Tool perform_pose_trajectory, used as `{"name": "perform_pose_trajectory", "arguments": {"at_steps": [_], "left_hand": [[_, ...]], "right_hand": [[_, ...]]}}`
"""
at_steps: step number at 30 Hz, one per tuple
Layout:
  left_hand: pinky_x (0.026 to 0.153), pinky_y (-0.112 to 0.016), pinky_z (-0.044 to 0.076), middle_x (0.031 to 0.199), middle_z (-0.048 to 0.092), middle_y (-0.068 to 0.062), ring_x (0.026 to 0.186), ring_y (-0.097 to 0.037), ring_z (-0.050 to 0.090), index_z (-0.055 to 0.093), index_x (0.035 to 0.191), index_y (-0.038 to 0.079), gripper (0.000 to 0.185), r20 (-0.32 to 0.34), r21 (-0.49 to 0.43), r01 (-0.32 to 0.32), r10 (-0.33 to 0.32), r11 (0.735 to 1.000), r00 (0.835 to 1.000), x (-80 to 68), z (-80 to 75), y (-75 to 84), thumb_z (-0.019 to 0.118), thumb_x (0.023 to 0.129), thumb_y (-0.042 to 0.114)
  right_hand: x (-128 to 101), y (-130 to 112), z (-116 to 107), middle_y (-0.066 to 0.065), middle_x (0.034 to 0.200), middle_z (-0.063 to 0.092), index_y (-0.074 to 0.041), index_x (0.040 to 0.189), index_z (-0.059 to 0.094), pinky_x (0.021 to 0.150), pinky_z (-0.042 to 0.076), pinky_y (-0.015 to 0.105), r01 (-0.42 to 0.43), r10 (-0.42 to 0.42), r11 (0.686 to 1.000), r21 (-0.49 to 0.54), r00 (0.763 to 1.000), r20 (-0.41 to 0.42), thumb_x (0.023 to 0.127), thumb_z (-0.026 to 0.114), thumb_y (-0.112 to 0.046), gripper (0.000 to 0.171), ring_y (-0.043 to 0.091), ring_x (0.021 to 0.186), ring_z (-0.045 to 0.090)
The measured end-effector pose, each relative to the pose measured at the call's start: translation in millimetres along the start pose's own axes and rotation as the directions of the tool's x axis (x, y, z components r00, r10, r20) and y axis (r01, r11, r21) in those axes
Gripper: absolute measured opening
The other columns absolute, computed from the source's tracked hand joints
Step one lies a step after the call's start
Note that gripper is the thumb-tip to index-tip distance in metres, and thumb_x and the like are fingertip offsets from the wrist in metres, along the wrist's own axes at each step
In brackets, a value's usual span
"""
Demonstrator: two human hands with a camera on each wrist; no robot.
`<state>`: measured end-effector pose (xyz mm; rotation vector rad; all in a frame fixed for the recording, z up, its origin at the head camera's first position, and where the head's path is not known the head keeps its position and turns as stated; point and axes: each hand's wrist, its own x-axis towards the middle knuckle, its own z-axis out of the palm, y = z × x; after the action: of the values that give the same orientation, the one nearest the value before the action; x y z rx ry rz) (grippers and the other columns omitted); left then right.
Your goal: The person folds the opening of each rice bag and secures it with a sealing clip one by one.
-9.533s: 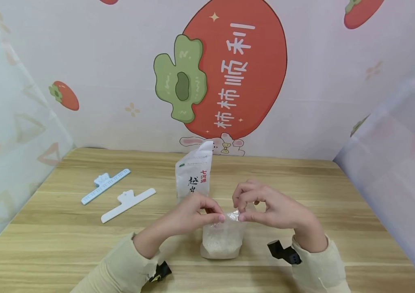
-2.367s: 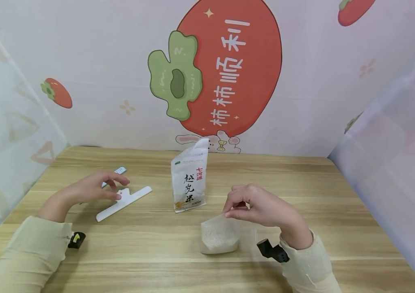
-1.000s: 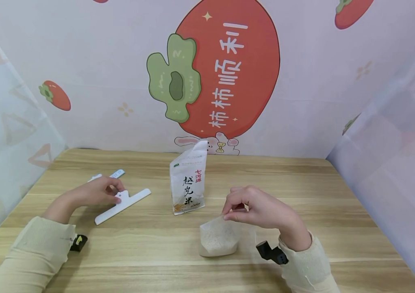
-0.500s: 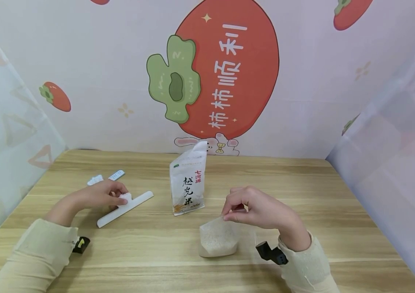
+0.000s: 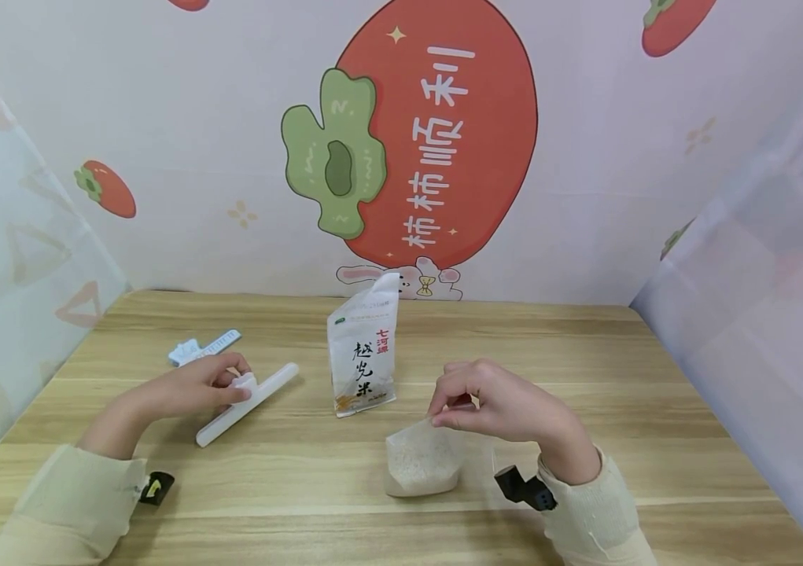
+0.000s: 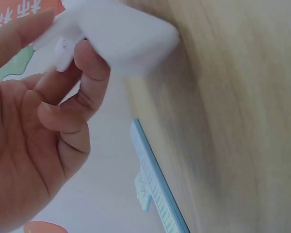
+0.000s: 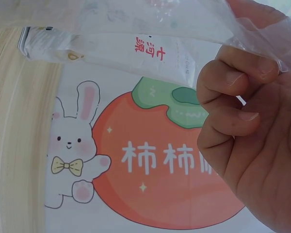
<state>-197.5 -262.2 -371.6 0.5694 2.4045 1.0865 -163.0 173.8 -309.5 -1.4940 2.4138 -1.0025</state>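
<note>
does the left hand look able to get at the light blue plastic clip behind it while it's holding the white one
Probably yes. The light blue plastic clip lies just beyond the left hand with bare wooden table between, but its fingers grip the white plastic clip, so it would need to let go first.

Open wood between the hands, one upright bag in the middle

The printed rice bag [image 5: 362, 354] stands upright at the table's [image 5: 656, 409] centre, blocking a straight path across the far middle. The clear rice pouch [image 5: 422, 465] sits to its near right, under the right hand [image 5: 507, 405]. On the left, the white clip [image 5: 248, 404] in the left hand [image 5: 185, 389] and the blue clip [image 5: 204, 347] just beyond it fill that side. Bare wood runs along the near edge between the sleeves, and across the right and far right.
</note>
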Motion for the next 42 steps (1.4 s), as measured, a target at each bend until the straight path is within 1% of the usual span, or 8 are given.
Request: {"name": "perform_pose_trajectory", "arguments": {"at_steps": [3, 6, 10, 13, 23, 29, 37, 42], "left_hand": [[0.059, -0.023, 0.04, 0.071, 0.053, 0.0, 0.061, -0.006, 0.046, 0.048, 0.116, 0.002, 0.029, -0.032, 0.023, -0.021, 0.022, 1.0, 0.999, -1.6, 0.6, -0.5, 0.061, 0.099, 0.021], [0.064, -0.022, 0.045, 0.079, 0.062, -0.001, 0.069, -0.006, 0.054, 0.052, 0.117, 0.002, 0.027, -0.057, 0.036, -0.062, 0.064, 0.997, 0.996, -4.7, 0.1, -1.0, 0.06, 0.1, 0.022], [0.069, -0.023, 0.049, 0.086, 0.066, 0.0, 0.077, -0.006, 0.059, 0.058, 0.111, 0.004, 0.017, -0.073, 0.036, -0.161, 0.164, 0.986, 0.984, -9.9, 1.3, 1.5, 0.057, 0.101, 0.018], [0.066, -0.023, 0.049, 0.081, 0.065, 0.003, 0.074, -0.007, 0.058, 0.059, 0.107, 0.006, 0.011, -0.074, 0.018, -0.212, 0.213, 0.977, 0.974, -12.7, 3.2, 5.5, 0.056, 0.102, 0.015], [0.061, -0.026, 0.05, 0.082, 0.071, 0.003, 0.07, -0.011, 0.062, 0.061, 0.107, 0.005, 0.011, -0.06, -0.026, -0.267, 0.265, 0.963, 0.962, -15.6, 7.9, 25.9, 0.061, 0.098, 0.012], [0.064, -0.028, 0.053, 0.086, 0.072, 0.003, 0.071, -0.009, 0.064, 0.062, 0.114, 0.004, 0.018, -0.054, -0.037, -0.277, 0.275, 0.96, 0.96, -16.6, 12.2, 42.7, 0.062, 0.098, 0.013], [0.063, -0.028, 0.053, 0.091, 0.072, -0.001, 0.073, -0.011, 0.064, 0.063, 0.118, 0.005, 0.02, -0.034, -0.076, -0.339, 0.337, 0.938, 0.941, -14.5, 23.4, 67.0, 0.061, 0.098, 0.011], [0.065, -0.027, 0.054, 0.093, 0.071, 0.0, 0.076, -0.008, 0.064, 0.065, 0.117, 0.009, 0.02, -0.037, -0.051, -0.347, 0.346, 0.936, 0.938, -11.5, 31.1, 75.9, 0.063, 0.098, 0.013]], "right_hand": [[0, 0, 0, -0.005, 0.074, 0.059, -0.013, 0.089, 0.074, 0.061, 0.043, 0.017, -0.007, 0.007, 1.0, 0.004, 1.0, 0.006, 0.092, 0.071, -0.013, 0.005, 0.001, 0.073, 0.046], [0, -1, 0, -0.005, 0.075, 0.059, -0.013, 0.09, 0.075, 0.061, 0.044, 0.017, -0.011, 0.011, 1.0, 0.006, 1.0, 0.009, 0.092, 0.07, -0.013, 0.005, 0.001, 0.073, 0.046], [0, 0, 0, -0.005, 0.075, 0.06, -0.013, 0.09, 0.075, 0.061, 0.044, 0.017, -0.012, 0.012, 1.0, 0.005, 1.0, 0.009, 0.092, 0.071, -0.013, 0.005, 0.0, 0.073, 0.046], [0, 0, 0, -0.005, 0.074, 0.06, -0.013, 0.09, 0.075, 0.061, 0.044, 0.017, -0.015, 0.015, 1.0, 0.005, 1.0, 0.01, 0.092, 0.071, -0.013, 0.005, 0.001, 0.073, 0.046], [0, 0, 0, -0.005, 0.074, 0.06, -0.013, 0.089, 0.075, 0.06, 0.043, 0.017, -0.025, 0.025, 1.0, 0.01, 1.0, 0.007, 0.092, 0.071, -0.012, 0.004, 0.001, 0.073, 0.046], [0, 1, 0, -0.005, 0.074, 0.06, -0.013, 0.089, 0.075, 0.061, 0.043, 0.018, -0.023, 0.023, 1.0, 0.014, 1.0, 0.007, 0.092, 0.071, -0.012, 0.005, 0.002, 0.074, 0.046], [1, 2, 2, -0.007, 0.072, 0.058, -0.013, 0.087, 0.074, 0.06, 0.043, 0.018, -0.018, 0.018, 1.0, 0.014, 1.0, -0.006, 0.091, 0.072, -0.01, 0.005, 0.001, 0.073, 0.046], [1, 2, 2, -0.007, 0.071, 0.058, -0.013, 0.087, 0.074, 0.06, 0.042, 0.018, -0.013, 0.013, 1.0, 0.011, 1.0, -0.01, 0.09, 0.072, -0.01, 0.005, 0.001, 0.072, 0.045]]}}
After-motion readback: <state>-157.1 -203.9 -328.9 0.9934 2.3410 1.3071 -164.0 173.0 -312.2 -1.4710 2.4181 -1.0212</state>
